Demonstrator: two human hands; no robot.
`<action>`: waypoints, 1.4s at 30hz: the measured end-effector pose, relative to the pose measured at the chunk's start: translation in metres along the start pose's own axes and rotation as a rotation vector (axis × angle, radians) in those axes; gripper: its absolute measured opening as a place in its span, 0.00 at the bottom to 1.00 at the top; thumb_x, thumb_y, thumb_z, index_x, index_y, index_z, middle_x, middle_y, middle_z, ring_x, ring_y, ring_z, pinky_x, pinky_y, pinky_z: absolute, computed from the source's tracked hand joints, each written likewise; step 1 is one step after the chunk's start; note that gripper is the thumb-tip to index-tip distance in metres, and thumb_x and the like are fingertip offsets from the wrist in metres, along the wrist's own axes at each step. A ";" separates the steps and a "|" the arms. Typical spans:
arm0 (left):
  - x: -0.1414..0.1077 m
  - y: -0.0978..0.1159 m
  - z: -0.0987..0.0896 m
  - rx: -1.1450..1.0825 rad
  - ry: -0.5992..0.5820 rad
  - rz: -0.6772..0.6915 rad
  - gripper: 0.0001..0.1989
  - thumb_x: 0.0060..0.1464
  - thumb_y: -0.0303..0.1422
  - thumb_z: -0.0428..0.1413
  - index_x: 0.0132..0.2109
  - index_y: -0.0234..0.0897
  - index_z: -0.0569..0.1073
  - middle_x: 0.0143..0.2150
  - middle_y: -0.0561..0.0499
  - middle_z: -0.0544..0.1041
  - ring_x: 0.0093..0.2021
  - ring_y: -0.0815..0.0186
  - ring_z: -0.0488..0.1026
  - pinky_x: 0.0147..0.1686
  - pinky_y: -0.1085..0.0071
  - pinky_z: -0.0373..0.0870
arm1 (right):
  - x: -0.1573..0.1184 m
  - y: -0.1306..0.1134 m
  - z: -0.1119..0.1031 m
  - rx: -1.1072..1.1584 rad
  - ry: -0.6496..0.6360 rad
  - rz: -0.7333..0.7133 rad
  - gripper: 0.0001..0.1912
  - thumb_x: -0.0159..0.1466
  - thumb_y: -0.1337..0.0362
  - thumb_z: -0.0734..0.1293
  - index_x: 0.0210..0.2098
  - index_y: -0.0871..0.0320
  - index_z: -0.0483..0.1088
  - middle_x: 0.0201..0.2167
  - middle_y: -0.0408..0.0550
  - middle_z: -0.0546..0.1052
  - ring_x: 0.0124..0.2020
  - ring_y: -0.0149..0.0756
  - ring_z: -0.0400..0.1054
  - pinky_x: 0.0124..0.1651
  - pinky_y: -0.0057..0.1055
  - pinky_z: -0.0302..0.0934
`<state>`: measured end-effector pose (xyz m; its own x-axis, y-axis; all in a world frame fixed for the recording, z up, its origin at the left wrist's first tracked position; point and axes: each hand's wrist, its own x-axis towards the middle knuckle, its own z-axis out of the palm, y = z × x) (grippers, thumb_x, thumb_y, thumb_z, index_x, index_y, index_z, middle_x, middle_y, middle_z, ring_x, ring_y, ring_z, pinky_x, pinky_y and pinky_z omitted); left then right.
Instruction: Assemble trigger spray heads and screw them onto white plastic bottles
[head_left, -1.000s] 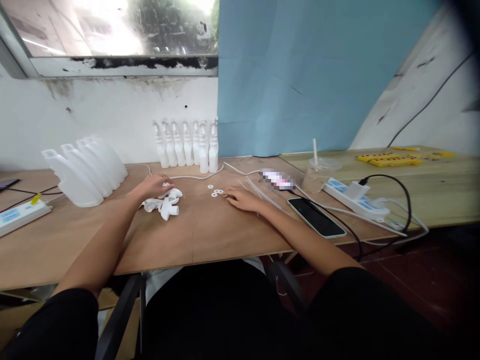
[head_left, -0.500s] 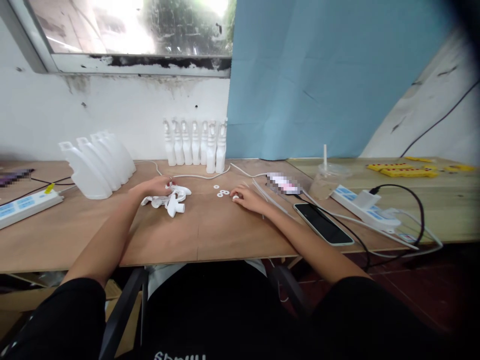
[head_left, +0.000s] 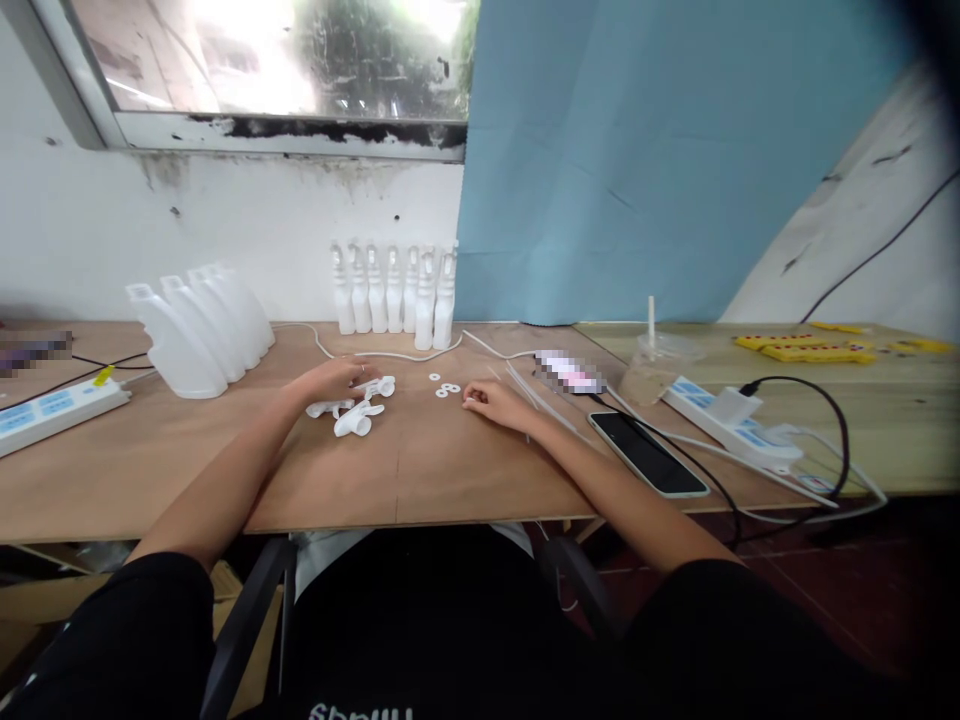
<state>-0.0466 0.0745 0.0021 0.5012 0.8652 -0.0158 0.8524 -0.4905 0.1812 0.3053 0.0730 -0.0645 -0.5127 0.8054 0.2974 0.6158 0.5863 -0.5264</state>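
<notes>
My left hand [head_left: 341,378] rests over the table [head_left: 435,460], its fingers apart beside several white plastic spray heads [head_left: 360,417] that lie loosely together. One spray head [head_left: 380,387] lies just right of its fingertips. To the right of the spray heads are several small white rings [head_left: 450,388] lying flat. My right hand [head_left: 495,402] is just right of the rings, its fingers curled together; a bit of something small and white shows at the fingertips, too small to make out.
White bottles with spray tops [head_left: 394,290] stand by the wall. Translucent bottles [head_left: 187,340] stand at left. On the right are a phone [head_left: 646,452], a cup with a straw [head_left: 651,370], power strips [head_left: 731,425], cables and yellow packets [head_left: 806,348].
The spray heads by my left hand have shifted right and spread apart, and my left hand's fingers have moved slightly right. My right hand has turned slightly, its fingers still curled.
</notes>
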 end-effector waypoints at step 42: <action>0.001 0.102 0.053 -0.167 0.213 0.185 0.12 0.54 0.25 0.47 0.34 0.33 0.75 0.31 0.47 0.78 0.29 0.64 0.72 0.31 0.72 0.63 | -0.006 -0.075 0.016 0.228 0.198 -0.508 0.10 0.67 0.63 0.63 0.40 0.55 0.77 0.44 0.51 0.74 0.45 0.37 0.70 0.49 0.38 0.66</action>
<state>0.0487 0.0200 -0.0320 0.5876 0.7741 0.2356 0.7050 -0.6327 0.3204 0.2532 0.0227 -0.0396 -0.5744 0.4423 0.6888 0.1668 0.8870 -0.4305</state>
